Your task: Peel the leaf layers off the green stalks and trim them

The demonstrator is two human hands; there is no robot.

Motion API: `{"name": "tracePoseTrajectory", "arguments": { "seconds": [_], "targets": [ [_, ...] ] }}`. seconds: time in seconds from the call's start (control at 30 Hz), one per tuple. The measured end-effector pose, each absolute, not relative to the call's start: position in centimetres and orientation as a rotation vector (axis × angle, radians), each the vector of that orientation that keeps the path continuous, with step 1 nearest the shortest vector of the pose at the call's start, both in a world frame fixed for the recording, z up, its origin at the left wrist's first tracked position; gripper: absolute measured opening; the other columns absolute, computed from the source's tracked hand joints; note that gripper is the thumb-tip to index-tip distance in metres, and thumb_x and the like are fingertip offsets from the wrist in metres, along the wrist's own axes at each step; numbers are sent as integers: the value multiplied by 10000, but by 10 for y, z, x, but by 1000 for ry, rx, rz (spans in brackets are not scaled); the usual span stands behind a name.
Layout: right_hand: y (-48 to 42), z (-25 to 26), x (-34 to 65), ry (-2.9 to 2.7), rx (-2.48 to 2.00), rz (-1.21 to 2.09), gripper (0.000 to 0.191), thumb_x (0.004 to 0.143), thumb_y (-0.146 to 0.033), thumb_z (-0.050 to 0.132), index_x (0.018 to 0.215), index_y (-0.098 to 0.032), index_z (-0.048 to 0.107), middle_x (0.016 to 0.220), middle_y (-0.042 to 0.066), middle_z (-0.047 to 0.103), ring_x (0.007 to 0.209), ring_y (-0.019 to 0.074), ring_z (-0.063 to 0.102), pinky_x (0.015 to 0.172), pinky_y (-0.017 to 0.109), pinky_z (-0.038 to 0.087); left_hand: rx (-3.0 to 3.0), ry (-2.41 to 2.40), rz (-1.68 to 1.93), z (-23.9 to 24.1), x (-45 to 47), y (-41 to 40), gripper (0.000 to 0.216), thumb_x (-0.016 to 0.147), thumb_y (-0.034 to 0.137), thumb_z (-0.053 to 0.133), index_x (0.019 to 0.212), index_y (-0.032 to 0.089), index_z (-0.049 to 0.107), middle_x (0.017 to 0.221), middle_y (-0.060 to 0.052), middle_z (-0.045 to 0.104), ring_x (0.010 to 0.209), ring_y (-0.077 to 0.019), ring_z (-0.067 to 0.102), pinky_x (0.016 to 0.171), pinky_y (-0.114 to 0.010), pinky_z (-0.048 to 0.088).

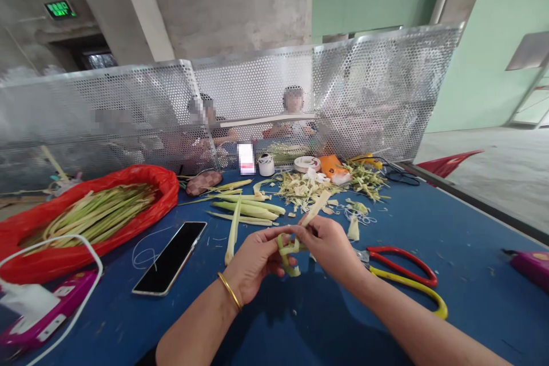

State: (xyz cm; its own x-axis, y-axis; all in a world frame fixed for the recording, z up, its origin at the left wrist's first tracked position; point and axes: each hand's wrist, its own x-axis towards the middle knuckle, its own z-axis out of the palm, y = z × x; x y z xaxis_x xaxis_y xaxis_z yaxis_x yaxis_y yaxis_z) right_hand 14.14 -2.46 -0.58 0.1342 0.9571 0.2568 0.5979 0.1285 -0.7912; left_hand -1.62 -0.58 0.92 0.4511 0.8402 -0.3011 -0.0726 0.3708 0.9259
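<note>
Above the blue table (274, 320), my left hand (255, 260), with a gold bangle at its wrist, grips a small looped, woven piece of green leaf strip (283, 251). My right hand (328, 240) meets it there and pinches a pale leaf strip (317, 207) that points up and away. The fingers of both hands nearly touch and partly cover the woven piece. Scissors (388, 250) with one red and one yellow handle lie beside my right forearm. A single leaf (234, 231) rests beyond my left hand, near several green leaves (246, 209).
A red plastic bag (169, 191) full of long leaves stands left, near a phone (171, 260) and a purple power strip (54, 317). Leaf scraps (300, 191), a tape roll (306, 163) and an orange packet (334, 168) lie farther back. A perforated metal screen (257, 86) separates people behind.
</note>
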Motion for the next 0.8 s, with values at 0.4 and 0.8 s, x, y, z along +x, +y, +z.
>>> {"name": "tracePoseTrajectory", "arguments": {
  "seconds": [0.4, 0.8],
  "targets": [
    [-28, -12, 140, -1684, -1703, 146, 378, 883, -397, 469, 552, -220, 429, 505, 1, 485, 482, 137, 362, 494, 269, 196, 1056, 892, 706, 5, -15, -6, 307, 796, 309, 659, 1051, 139, 647, 811, -43, 640, 533, -96, 636, 322, -131, 281],
    [-27, -9, 140, -1563, -1688, 229, 364, 857, -397, 508, 552, -213, 434, 488, -29, 450, 487, 123, 352, 484, 241, 217, 1348, 978, 809, 1, -5, -19, 437, 786, 380, 663, 1131, 112, 645, 523, 23, 540, 450, -70, 477, 393, -145, 311]
  ]
}}
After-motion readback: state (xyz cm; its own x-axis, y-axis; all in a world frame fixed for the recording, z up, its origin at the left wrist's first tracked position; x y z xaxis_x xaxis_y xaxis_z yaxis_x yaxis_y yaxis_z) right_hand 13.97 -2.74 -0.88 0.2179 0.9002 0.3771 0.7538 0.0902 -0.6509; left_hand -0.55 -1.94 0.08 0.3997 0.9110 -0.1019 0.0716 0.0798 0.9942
